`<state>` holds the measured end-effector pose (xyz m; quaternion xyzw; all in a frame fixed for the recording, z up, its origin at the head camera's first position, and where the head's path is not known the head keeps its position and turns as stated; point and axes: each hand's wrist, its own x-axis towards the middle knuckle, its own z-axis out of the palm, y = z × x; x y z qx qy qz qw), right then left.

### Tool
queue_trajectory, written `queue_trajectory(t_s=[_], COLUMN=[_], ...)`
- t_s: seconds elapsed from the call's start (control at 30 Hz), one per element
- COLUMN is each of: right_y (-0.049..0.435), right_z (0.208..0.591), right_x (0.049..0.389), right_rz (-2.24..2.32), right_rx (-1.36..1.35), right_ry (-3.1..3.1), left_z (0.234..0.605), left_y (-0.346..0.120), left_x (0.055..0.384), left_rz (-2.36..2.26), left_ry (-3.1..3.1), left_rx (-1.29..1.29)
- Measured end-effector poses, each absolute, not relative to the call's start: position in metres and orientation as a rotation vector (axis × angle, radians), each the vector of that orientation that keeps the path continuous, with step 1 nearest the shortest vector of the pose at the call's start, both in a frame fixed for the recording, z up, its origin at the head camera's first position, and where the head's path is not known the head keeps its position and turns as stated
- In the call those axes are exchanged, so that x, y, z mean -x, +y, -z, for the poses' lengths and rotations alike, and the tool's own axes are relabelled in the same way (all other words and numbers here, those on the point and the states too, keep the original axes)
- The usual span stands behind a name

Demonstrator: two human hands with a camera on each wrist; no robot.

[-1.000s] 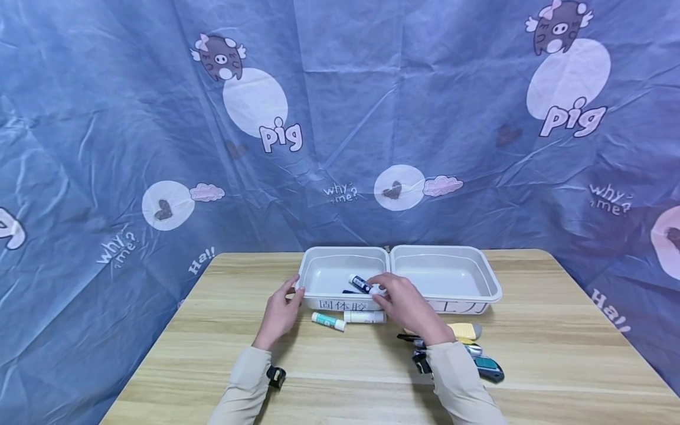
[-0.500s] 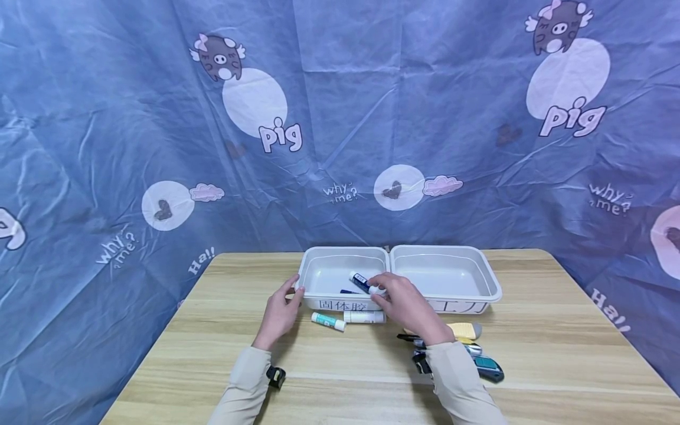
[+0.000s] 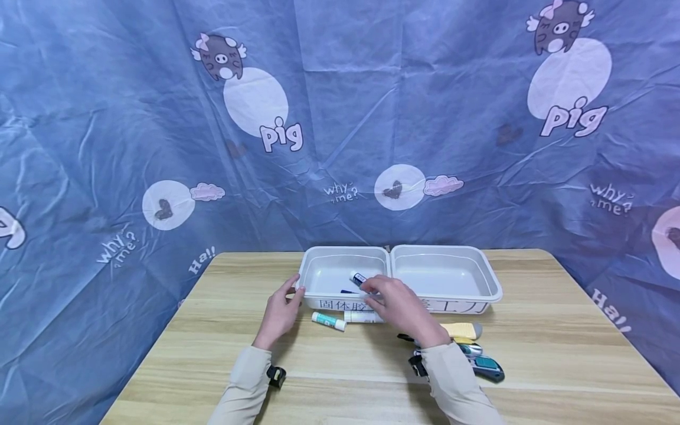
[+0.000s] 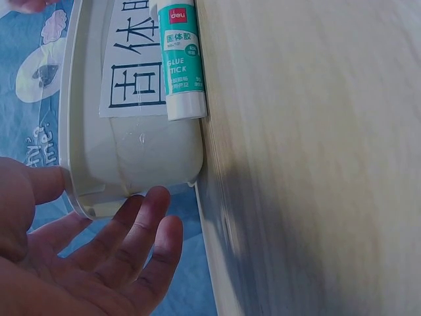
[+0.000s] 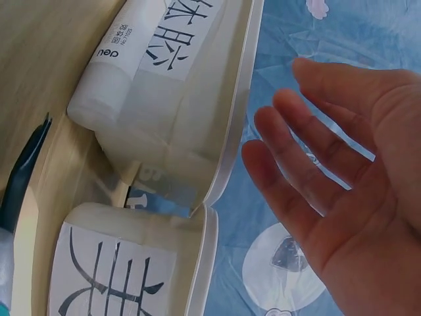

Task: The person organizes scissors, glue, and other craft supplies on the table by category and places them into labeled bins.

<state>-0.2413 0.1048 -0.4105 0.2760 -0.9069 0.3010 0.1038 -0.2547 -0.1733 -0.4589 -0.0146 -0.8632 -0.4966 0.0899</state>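
Two bare hands work over a pale wood-grain surface [image 3: 340,389] on which two white boxes stand side by side, a left box [image 3: 329,274] and a right box [image 3: 441,274], each with a black-lettered paper label on its front.

The right hand [image 3: 395,301] is above the left box's front edge, near its right corner. Its grip is wide: in the right wrist view the fingers are extended, the thumb stands well apart from them, and nothing is held. Inside the left box, a dark blue glue stick [image 3: 358,278] with a white end lies slanted, its lower part hidden behind the right fingers. A second dark item [image 3: 347,292] shows just behind the front wall.

The left hand [image 3: 280,313] is at the left box's front left corner. Its grip is loose and spread, the thumb tip touching the rim and relaxed fingers against the end wall.

In front of the left box lie a green glue stick [image 3: 329,321] and, just beside it, a white glue stick [image 3: 361,317]. Near the right forearm lie a yellow knife [image 3: 461,330] and a teal-and-black knife [image 3: 489,369], others partly covered by the sleeve [image 3: 458,378]. Blue cloth [image 3: 340,130] printed with cartoon pigs hangs behind.
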Motion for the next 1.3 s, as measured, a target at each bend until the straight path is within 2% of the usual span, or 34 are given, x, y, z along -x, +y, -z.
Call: queue_trajectory(t_s=[0.73, 1.3], right_y=[0.065, 0.051], right_z=[0.432, 0.455], right_x=[0.231, 0.229], right_rz=[-0.711, -0.419], right_rx=[-1.052, -1.032], right_ry=[-2.672, -2.654], left_z=[0.460, 0.459], left_y=[-0.174, -0.173], left_x=[0.256, 0.256], left_rz=[1.489, 1.477], left_ry=[-2.577, -2.580], left_rx=[0.024, 0.026])
